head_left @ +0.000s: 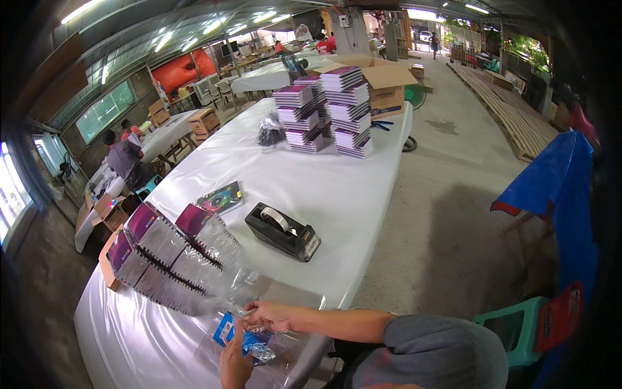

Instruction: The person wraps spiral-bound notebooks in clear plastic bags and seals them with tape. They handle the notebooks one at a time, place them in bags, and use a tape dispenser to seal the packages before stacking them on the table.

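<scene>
A grey-sleeved right arm reaches left across the near edge of a white-covered worktop [337, 188], where both hands close on a clear plastic bag [259, 337] holding a blue packet [228, 329]. The right hand [269, 316] pinches the bag's top; the left hand [234, 363] grips it from below. Just beyond, to the left, lie fanned spiral notebooks [172, 253] in clear sleeves, with a black tape dispenser [282, 231] to their right. Stacked notebooks [327, 110] stand at the far end beside an open cardboard box [382, 81]
</scene>
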